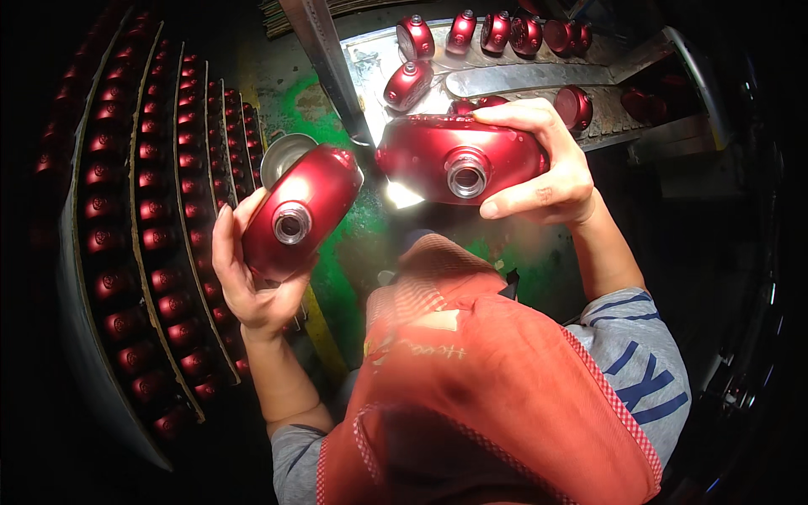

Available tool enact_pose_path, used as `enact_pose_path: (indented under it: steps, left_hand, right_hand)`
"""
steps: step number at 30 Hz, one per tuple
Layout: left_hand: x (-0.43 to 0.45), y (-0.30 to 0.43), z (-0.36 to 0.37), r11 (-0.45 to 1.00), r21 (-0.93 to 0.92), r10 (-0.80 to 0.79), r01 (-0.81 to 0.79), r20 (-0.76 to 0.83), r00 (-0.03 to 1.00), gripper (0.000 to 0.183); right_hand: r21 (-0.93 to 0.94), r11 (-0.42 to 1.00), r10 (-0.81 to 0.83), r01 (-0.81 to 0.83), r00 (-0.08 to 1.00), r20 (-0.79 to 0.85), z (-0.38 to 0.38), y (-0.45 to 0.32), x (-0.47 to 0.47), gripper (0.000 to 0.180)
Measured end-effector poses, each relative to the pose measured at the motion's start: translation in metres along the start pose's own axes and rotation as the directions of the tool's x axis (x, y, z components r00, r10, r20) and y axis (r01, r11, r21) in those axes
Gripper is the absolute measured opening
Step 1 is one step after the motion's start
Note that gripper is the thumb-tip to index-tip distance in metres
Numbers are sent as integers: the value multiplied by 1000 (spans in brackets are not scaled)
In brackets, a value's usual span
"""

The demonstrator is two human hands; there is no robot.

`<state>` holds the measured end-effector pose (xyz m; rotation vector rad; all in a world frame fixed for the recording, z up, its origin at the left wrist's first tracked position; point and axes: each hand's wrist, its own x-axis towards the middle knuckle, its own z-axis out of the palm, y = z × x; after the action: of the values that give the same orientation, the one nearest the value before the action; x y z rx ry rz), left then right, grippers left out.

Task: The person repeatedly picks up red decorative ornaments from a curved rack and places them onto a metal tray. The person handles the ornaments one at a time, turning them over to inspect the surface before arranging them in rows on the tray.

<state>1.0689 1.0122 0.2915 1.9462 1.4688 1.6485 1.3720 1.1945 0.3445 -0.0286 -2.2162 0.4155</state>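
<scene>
My left hand (pixel 259 278) is wrapped around the lower end of a red-coated glass bottle (pixel 315 196). Its clear, uncapped neck faces up at me, and the body lies tilted. In my right hand (pixel 549 170) is a second red bottle (pixel 416 158), gripped at its right end with thumb and fingers on opposite sides. This one lies nearly level, its open neck also towards me. The two bottles are apart, above the floor. Beyond the left bottle is a round metal bowl (pixel 284 158), partly hidden by it.
Tiered racks (pixel 136 246) on the left carry many red bottles. Ahead, a brightly lit slat conveyor (pixel 530 120) carries several upright bottles (pixel 495 31) and one leaning bottle (pixel 407 85). A metal post (pixel 328 69) stands at its left. The floor (pixel 353 252) has worn green paint.
</scene>
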Motion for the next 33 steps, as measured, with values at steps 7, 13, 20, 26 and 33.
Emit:
enact_pose_path:
  steps: [7,13,20,26,33]
  left_hand:
    - [73,18,135,980,-120,173,-159,122,977,109]
    - [136,25,261,992,-72,120,-106,232,965,110]
    - [163,18,308,890,3,-451,456,144,881,115]
    - [165,-9,303,574,-250,-787,780,94,609,95]
    - [158,-28,319,471,-353,-854,808,45,518,80]
  right_hand:
    - [-89,950,291,-301,951,-107,-105,22,-124,40]
    - [-22,746,605,-666,691,-396,-178,74,-234,43]
    - [-17,603,638,-797,495,-589,-200,173,-316,53]
    - [-22,577,523,-817,390,-758,-168,281,-354,64]
    - [-61,284,646,-957,238,-726,-148,362,-422,88]
